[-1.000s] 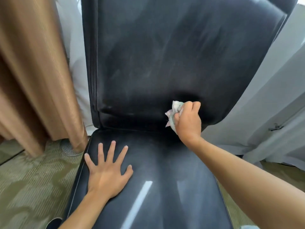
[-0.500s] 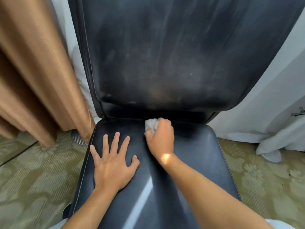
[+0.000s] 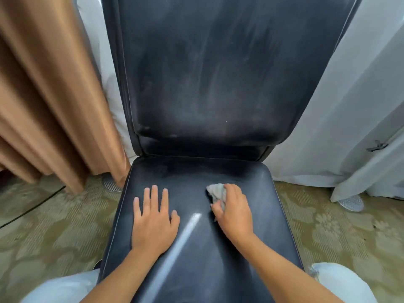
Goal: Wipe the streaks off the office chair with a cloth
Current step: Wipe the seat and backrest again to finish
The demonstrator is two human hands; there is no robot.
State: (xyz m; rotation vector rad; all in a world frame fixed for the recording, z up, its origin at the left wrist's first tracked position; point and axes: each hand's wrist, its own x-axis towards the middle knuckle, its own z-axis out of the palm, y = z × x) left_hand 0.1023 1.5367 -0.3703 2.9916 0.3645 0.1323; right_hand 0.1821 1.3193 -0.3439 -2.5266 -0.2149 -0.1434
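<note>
Right hand point(image 3: 235, 212), fingers curled round a crumpled grey cloth point(image 3: 216, 193), presses it on the black office chair point(image 3: 196, 84) seat, right of centre. Left hand point(image 3: 154, 221) flat on seat, left of cloth, fingers spread apart. Pale streaks on backrest. Brown curtain point(image 3: 50, 95) far left.

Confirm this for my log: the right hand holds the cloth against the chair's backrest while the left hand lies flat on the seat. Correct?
Not quite. The head view shows the right hand holding the cloth against the seat, not the backrest. The left hand does lie flat on the seat.
</note>
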